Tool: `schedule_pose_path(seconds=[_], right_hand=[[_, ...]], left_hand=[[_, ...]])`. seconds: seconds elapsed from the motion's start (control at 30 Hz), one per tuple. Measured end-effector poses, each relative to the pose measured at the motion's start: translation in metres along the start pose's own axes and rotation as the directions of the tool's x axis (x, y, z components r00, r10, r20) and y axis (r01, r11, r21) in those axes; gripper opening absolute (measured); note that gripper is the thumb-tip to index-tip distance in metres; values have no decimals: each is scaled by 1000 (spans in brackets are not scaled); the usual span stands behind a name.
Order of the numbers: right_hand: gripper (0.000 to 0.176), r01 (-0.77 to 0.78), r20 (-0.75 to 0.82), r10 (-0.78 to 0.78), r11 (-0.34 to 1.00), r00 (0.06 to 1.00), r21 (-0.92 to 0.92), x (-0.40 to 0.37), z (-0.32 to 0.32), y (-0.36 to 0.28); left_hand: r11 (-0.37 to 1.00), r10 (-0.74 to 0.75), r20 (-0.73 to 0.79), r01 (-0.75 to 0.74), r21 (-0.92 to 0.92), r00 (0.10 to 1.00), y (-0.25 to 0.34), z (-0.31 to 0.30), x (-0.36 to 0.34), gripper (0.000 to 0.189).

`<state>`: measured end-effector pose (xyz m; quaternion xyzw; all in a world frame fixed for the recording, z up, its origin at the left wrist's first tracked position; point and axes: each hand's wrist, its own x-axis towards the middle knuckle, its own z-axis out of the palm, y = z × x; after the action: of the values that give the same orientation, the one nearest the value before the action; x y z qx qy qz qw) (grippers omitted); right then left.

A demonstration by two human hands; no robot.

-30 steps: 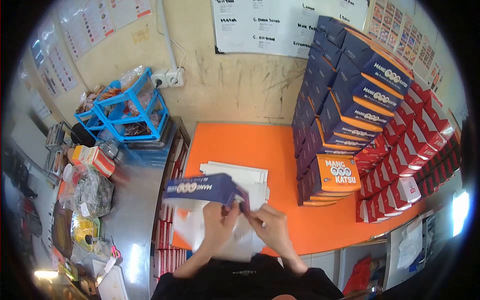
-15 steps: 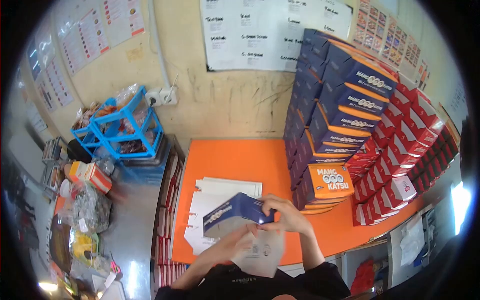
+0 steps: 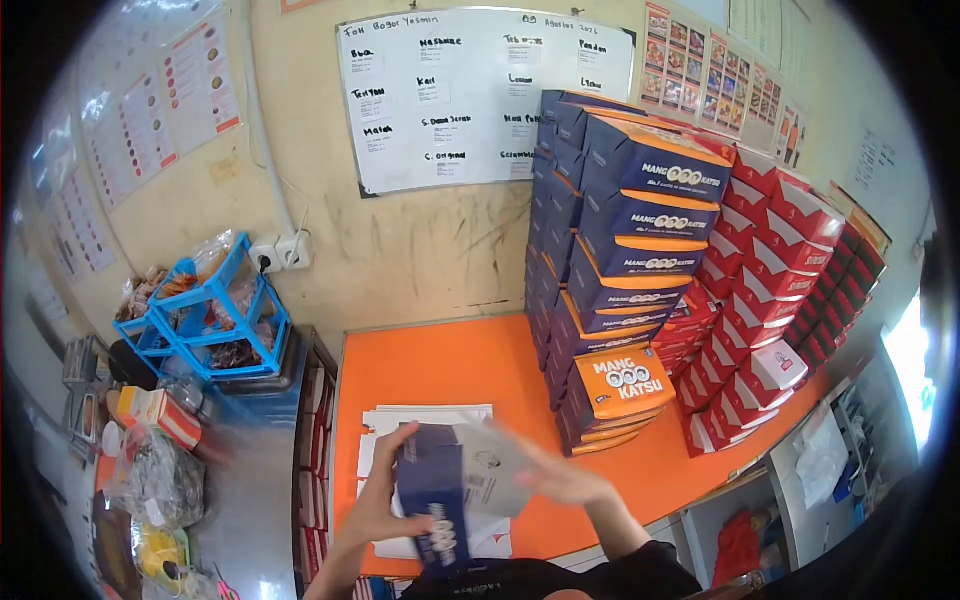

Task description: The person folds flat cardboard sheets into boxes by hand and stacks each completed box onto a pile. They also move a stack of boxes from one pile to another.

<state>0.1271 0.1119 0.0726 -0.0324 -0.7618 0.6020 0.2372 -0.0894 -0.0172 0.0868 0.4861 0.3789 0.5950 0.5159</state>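
Observation:
A partly folded dark blue box (image 3: 432,490) is held upright close to my body, above white flat sheets (image 3: 385,420) on the orange table (image 3: 430,360). My left hand (image 3: 385,505) wraps round its left side, thumb across the printed face. A pale grey flap (image 3: 492,470) with small print stands out to the right of the box, its upper edge blurred. Beside that flap is my right hand (image 3: 570,482), smeared by motion; its fingers point left, and whether they touch the flap is unclear.
Tall stacks of blue and orange boxes (image 3: 650,215) stand at the right, with red and white boxes (image 3: 790,255) beyond. At the left are a blue rack (image 3: 215,315), a plastic bag (image 3: 160,480) and a metal counter (image 3: 250,500). A whiteboard (image 3: 470,110) hangs behind.
The box has turned upright, and its grey flap now faces right. My left hand has moved to the box's left side; my right hand has come off the box's top. The view has shifted.

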Motion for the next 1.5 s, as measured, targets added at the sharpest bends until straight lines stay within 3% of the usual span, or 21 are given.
schedule_pose_path(seconds=[0.03,0.07,0.13,0.2,0.3,0.4,0.43,0.47,0.53,0.6,0.67,0.73,0.8,0.87,0.93,1.0,1.07,1.13,1.23,1.4,1.5], right_hand=[[61,51,-28,-59,971,998,-234,5,12,-7],[57,86,-42,-117,891,992,-446,9,24,-12],[48,95,43,-85,862,995,-499,8,9,-25],[42,125,145,-52,823,988,-553,-6,-9,-21],[30,330,95,-326,810,941,-485,-16,-13,-10],[30,344,224,-284,887,932,-308,-1,26,-46],[31,241,222,-226,969,949,-46,-3,16,-45],[31,249,216,-233,968,948,-46,6,14,-40],[35,385,70,-386,853,920,-351,21,13,-25],[37,401,22,-425,835,905,-377,32,25,-12],[37,403,-10,-428,858,904,-319,36,27,2],[32,414,315,-407,909,857,47,29,26,13],[30,306,390,-264,951,882,-48,13,26,14],[27,176,459,-95,975,883,-137,3,23,12],[26,-103,128,202,836,971,-538,1,28,13],[22,-12,54,57,787,997,-617,-7,36,24],[24,-134,-119,72,714,990,-687,-11,44,27],[26,-161,-201,36,744,979,-649,-14,42,31],[32,-152,-261,13,841,965,-520,-12,32,25],[45,-105,-354,-32,927,935,-359,-8,27,32],[79,-180,-308,119,967,944,-178,-1,28,13]], left_hand=[[914,127,-8,-114,389,992,-3,6,0,104],[674,230,33,-184,716,973,-6,12,-3,98],[661,195,-22,-114,742,981,-2,16,-6,89],[659,-119,165,-46,751,979,-3,6,-12,87],[721,-101,119,-9,693,988,-3,21,-17,93],[764,-65,64,8,645,996,-8,31,-13,111],[798,7,50,-36,602,999,-14,27,-14,118],[827,69,40,-80,557,997,-15,24,-16,126],[808,67,92,-108,579,994,-19,33,-12,130],[926,106,120,-142,351,987,-50,39,-5,128],[977,-211,-16,211,27,977,-79,14,-13,114],[854,-137,-251,-14,-521,958,-80,-1,-9,86],[733,-184,-363,-119,-670,913,-91,-32,-8,64],[641,-128,-388,-222,-734,913,-124,-66,-10,55],[669,-230,-512,-247,-701,828,-127,-46,-6,52],[688,-396,-505,-116,-716,767,-129,-26,-4,53],[671,-375,-387,-42,-740,843,-126,-6,-6,59],[534,-492,-141,171,-828,859,-105,22,-9,71],[490,-449,-5,242,-837,894,-88,23,-5,78],[428,-507,-16,236,-872,862,-67,24,3,73],[401,-492,37,265,-877,870,-74,33,5,71]])
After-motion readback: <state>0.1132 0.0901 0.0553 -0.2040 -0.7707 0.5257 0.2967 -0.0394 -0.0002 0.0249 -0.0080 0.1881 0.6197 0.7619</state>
